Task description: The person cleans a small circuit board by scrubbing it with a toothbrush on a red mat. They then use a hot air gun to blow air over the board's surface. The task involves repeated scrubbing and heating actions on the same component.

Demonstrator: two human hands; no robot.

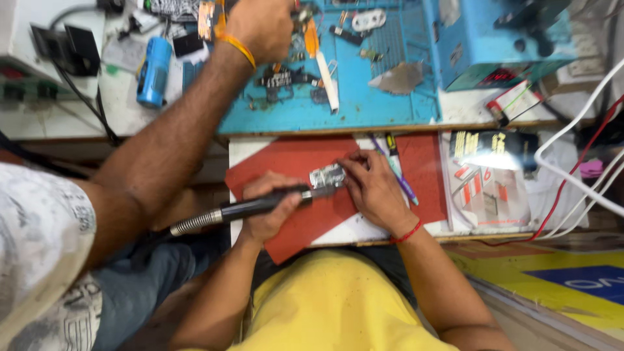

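The left hand (273, 208) is wrapped tight around a black heat tool (260, 207), nozzle at the small metal board (327, 175) on the red mat (292, 162), centre of the table. The right hand (370, 188) pins the board with fingertips; keeping them beside the nozzle looks wise.

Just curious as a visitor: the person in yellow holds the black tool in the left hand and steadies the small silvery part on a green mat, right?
Not quite: the mat is red, not green, as the head view shows. The rest holds: the left hand grips the black tool, and the right hand steadies the small silvery part.
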